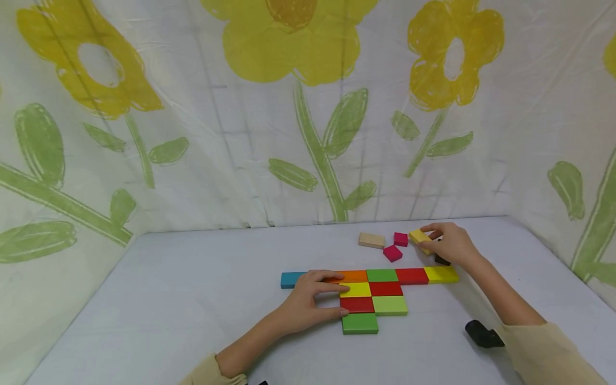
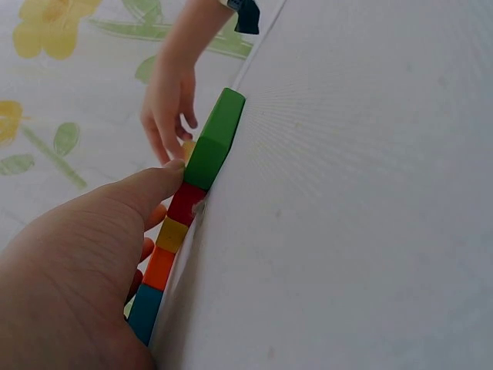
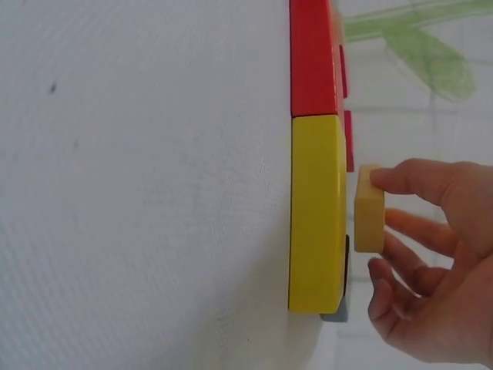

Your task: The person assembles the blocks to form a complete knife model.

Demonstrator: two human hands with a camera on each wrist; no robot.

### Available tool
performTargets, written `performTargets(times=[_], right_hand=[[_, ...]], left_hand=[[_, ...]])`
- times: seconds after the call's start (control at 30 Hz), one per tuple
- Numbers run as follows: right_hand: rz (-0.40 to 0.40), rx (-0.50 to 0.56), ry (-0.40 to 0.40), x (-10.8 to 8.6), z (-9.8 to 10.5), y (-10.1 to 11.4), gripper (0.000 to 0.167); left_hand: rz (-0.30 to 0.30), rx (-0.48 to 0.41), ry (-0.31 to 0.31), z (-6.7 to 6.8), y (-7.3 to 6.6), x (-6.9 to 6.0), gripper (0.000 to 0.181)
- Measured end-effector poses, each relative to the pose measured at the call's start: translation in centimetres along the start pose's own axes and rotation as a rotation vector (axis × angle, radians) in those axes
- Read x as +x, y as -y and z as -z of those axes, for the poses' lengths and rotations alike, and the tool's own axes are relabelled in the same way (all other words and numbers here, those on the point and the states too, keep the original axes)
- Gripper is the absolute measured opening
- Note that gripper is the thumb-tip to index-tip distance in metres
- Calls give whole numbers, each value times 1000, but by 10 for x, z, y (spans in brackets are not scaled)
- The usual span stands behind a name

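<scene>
My right hand point(image 1: 453, 245) pinches a pale yellow wooden block point(image 1: 416, 237) near the table's back right. In the right wrist view that block point(image 3: 370, 220) sits between the thumb and fingers, beyond a bright yellow block point(image 3: 316, 216). My left hand point(image 1: 305, 300) lies at the left side of a flat arrangement of coloured blocks. Its outstretched fingers touch an orange block point(image 1: 355, 276) and a yellow block point(image 1: 357, 290), and its thumb reaches a red block point(image 1: 358, 306). Part of the blue block point(image 1: 290, 280) is covered by this hand.
The row continues right with green point(image 1: 382, 275), red point(image 1: 412, 276) and yellow point(image 1: 443, 275) blocks. Below are another red point(image 1: 386, 289), light green point(image 1: 391, 306) and green block point(image 1: 360, 324). Behind lie a plain wooden block point(image 1: 371, 240), two crimson pieces point(image 1: 392, 253) and a black piece point(image 1: 441, 260).
</scene>
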State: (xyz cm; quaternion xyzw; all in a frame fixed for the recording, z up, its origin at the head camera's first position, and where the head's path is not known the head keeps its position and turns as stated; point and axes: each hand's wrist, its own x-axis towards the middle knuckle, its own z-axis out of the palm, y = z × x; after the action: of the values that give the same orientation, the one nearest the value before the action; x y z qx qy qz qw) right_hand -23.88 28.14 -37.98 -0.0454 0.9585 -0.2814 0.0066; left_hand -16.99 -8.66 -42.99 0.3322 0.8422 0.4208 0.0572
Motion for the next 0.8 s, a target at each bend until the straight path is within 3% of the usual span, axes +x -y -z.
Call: performTargets(times=[0.4, 0.8], right_hand=[[44, 32, -8, -16, 4, 8, 44], [99, 72, 17, -44, 1, 20, 47]], left_hand=[[-7, 3, -4, 0, -1, -1, 41], [-23, 12, -14, -1, 0, -1, 41]])
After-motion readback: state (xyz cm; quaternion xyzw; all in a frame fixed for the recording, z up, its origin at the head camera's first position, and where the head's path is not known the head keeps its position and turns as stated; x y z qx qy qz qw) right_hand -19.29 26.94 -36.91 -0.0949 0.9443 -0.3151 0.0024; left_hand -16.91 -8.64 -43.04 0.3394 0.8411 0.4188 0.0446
